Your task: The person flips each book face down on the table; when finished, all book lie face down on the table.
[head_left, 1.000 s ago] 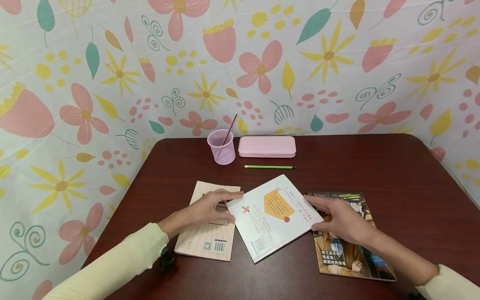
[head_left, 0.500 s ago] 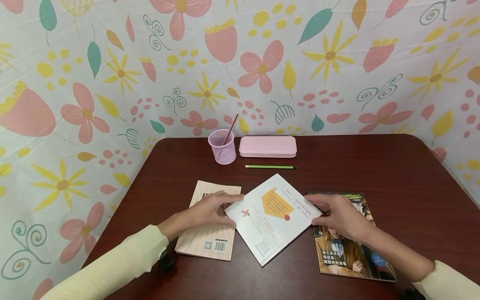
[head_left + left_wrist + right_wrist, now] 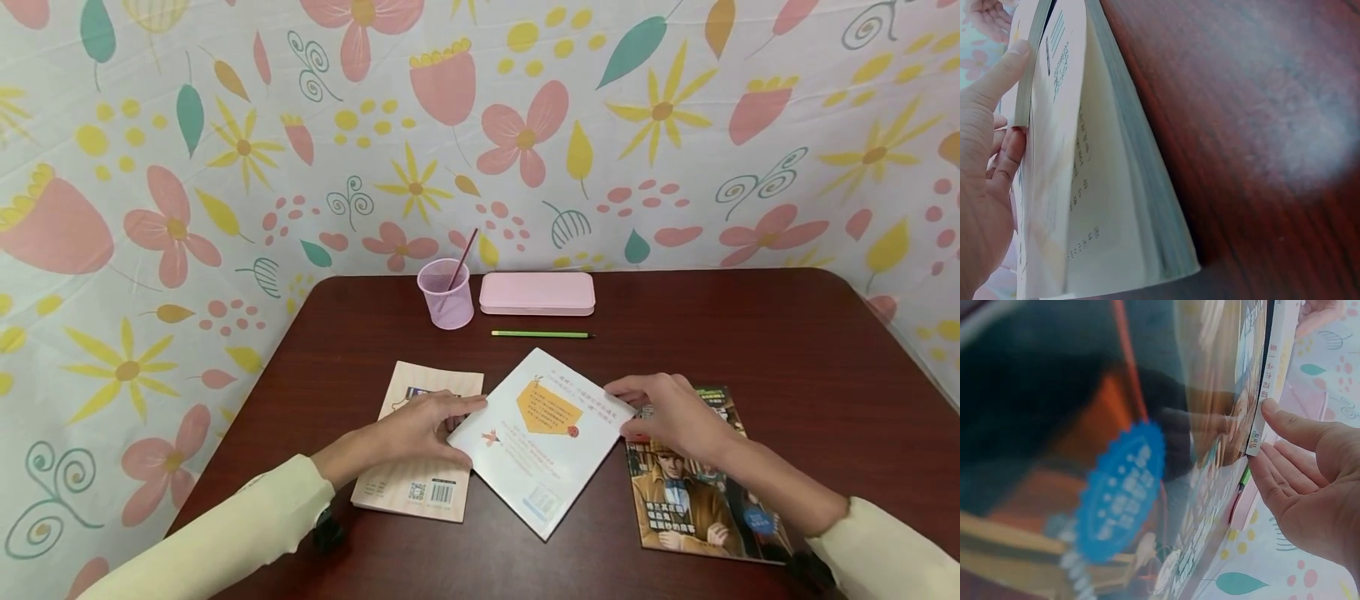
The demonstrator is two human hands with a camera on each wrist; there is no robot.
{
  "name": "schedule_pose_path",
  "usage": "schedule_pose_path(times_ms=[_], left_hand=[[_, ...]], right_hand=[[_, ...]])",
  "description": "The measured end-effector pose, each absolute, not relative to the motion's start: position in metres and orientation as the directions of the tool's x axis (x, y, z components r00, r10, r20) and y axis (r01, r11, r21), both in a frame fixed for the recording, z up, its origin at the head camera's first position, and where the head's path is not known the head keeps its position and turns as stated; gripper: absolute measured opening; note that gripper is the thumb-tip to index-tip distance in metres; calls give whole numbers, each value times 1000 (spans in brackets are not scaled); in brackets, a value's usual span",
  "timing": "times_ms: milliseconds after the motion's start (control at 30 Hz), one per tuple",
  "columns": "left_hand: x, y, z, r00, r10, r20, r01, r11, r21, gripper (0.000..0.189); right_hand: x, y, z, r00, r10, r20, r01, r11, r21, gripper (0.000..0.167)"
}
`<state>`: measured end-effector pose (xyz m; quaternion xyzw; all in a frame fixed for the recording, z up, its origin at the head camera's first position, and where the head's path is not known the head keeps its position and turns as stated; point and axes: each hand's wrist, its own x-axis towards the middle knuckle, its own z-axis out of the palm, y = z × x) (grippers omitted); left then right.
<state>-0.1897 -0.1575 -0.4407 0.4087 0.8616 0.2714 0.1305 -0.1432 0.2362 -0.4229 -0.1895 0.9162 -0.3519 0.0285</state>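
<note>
A white book point(image 3: 540, 483) with an orange patch on its cover is turned cornerwise between my hands. My left hand point(image 3: 420, 427) pinches its left corner; in the left wrist view the thumb point(image 3: 1007, 72) lies on the cover with fingers curled beneath. The right corner is pinched by my right hand point(image 3: 678, 417), whose thumb presses at the spine point(image 3: 1266, 387) in the right wrist view. Under my left hand lies a beige book point(image 3: 397, 492) with a barcode, its pages slightly spread. A dark glossy book point(image 3: 678, 508) showing a figure in a brown coat lies under my right hand.
Toward the back stand a lilac mesh cup point(image 3: 450, 307) holding a thin dark-red stick and a pink pencil case point(image 3: 537, 292). A green pencil point(image 3: 542, 334) lies before them. A flowered cloth point(image 3: 315, 133) hangs behind the dark wooden table point(image 3: 810, 358).
The white book has turned counterclockwise, its far corner swinging left and its near corner right. My right hand has shifted slightly up and left with its corner.
</note>
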Motion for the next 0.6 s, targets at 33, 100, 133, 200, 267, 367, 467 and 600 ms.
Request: schedule_pose_path(times_ms=[33, 100, 133, 200, 267, 367, 467, 600], left_hand=[[-189, -158, -441, -628, 778, -3, 634, 513, 579, 88], [-188, -158, -442, -619, 785, 7, 645, 504, 574, 86], [-188, -158, -442, -615, 789, 12, 653, 501, 568, 86], [-186, -159, -442, -608, 794, 23, 672, 499, 547, 86], [-184, -159, -443, -607, 794, 33, 691, 507, 516, 85], [-178, -158, -442, -622, 783, 22, 697, 540, 472, 85], [-173, -158, -441, -644, 765, 6, 688, 575, 442, 86], [-165, -156, -441, -656, 754, 14, 692, 594, 409, 86]], right_hand=[[-144, 236, -423, -927, -366, 82, -329, 686, -649, 52], [-147, 237, -423, -926, -367, 91, -338, 695, -635, 51], [-148, 237, -423, -924, -369, 97, -345, 697, -629, 51], [-151, 238, -423, -917, -382, 111, -364, 693, -622, 49], [-154, 239, -423, -911, -395, 121, -380, 687, -619, 48], [-157, 240, -423, -908, -403, 114, -381, 681, -625, 47], [-161, 239, -422, -912, -399, 94, -365, 686, -629, 46], [-166, 239, -421, -908, -409, 86, -367, 682, -633, 43]])
